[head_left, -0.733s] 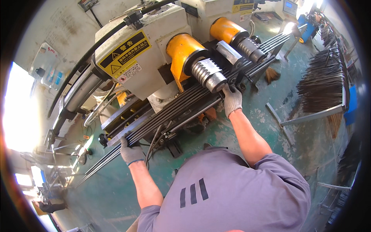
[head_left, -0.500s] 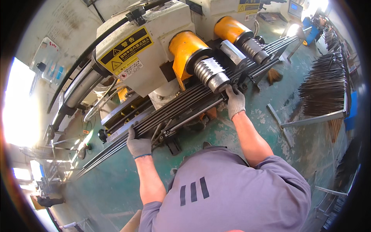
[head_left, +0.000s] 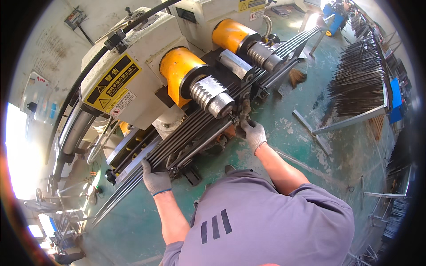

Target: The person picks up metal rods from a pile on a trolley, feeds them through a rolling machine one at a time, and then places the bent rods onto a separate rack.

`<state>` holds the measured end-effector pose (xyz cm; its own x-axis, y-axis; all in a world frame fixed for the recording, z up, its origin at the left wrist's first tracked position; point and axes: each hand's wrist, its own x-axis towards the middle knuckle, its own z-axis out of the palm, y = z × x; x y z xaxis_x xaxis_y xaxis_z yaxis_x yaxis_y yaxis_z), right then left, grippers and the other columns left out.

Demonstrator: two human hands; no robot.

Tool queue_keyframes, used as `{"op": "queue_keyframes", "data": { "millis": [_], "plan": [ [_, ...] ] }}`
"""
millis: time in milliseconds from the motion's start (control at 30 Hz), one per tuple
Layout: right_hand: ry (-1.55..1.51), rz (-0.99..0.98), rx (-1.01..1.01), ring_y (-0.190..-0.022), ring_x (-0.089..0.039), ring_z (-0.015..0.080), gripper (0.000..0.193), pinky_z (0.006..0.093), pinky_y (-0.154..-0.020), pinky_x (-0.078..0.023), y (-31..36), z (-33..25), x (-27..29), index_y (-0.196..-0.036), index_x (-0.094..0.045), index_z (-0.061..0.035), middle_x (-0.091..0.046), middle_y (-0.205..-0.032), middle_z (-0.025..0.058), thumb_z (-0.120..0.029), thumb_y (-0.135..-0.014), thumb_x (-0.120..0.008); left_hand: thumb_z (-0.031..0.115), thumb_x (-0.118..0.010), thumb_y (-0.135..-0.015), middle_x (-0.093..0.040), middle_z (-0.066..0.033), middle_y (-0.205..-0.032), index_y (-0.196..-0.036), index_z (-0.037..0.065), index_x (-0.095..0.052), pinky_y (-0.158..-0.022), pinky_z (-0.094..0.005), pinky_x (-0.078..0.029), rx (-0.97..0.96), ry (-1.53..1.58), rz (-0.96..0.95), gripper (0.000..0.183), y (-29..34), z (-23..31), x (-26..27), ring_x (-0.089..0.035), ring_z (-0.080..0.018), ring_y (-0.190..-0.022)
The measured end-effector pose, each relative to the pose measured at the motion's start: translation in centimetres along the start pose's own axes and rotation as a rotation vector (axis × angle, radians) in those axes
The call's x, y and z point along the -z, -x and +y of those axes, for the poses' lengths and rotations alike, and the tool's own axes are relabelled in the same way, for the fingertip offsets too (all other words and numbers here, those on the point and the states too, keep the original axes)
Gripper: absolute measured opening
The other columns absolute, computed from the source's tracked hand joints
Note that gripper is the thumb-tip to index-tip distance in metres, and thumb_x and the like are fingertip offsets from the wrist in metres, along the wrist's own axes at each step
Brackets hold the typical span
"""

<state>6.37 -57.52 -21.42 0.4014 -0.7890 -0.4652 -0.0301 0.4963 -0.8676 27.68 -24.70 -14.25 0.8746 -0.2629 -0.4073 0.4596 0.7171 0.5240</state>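
Observation:
My left hand, in a grey knitted glove, closes on the near edge of a row of long thin metal rods. Its thumb-side digit points up along them and the other fingers are hidden underneath. Gloved too, my right hand has curled fingers at a dark part of the machine's front, just below the ridged metal roller. What those fingers hold, if anything, is hidden. The rods slant from lower left to upper right, passing beneath the rollers.
Behind the rods stands a large pale machine with orange housings and a second ridged roller. Many dark rods fill a rack at right. A broom head and a metal bar lie on the green floor.
My right hand has come down from the roller's end to the dark part below it. The left hand stays at the rods. The whole view has shifted a little.

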Motion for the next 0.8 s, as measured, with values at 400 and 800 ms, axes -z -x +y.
{"op": "queue_keyframes", "data": {
  "millis": [400, 800],
  "plan": [
    [0.195, -0.102, -0.112, -0.079, -0.073, 0.0200, 0.027, 0.0336, -0.071, -0.059, -1.2, 5.7, 4.1, -0.108, -0.073, -0.0047, -0.077, -0.095, 0.0095, -0.031, -0.102, -0.073, 0.025, -0.056, -0.110, -0.070, -0.0141, -0.131, -0.132, 0.005, -0.065, -0.110, -0.0503, -0.050, -0.090, 0.025, 0.133, 0.031, -0.2, 4.0, 2.2, -0.064, -0.0326, -0.122],
    [0.374, -0.229, -0.110, -0.077, -0.072, 0.0202, 0.024, 0.0346, -0.065, -0.056, -0.3, 9.1, 2.5, -0.108, -0.070, -0.0077, -0.074, -0.093, 0.0060, -0.029, -0.100, -0.076, 0.027, -0.064, -0.107, -0.068, -0.0161, -0.137, -0.134, 0.002, -0.064, -0.117, -0.0536, -0.046, -0.062, 0.318, -0.039, 0.037, 2.2, 8.6, 5.3, -0.061, -0.0364, -0.129]
  ]
}}
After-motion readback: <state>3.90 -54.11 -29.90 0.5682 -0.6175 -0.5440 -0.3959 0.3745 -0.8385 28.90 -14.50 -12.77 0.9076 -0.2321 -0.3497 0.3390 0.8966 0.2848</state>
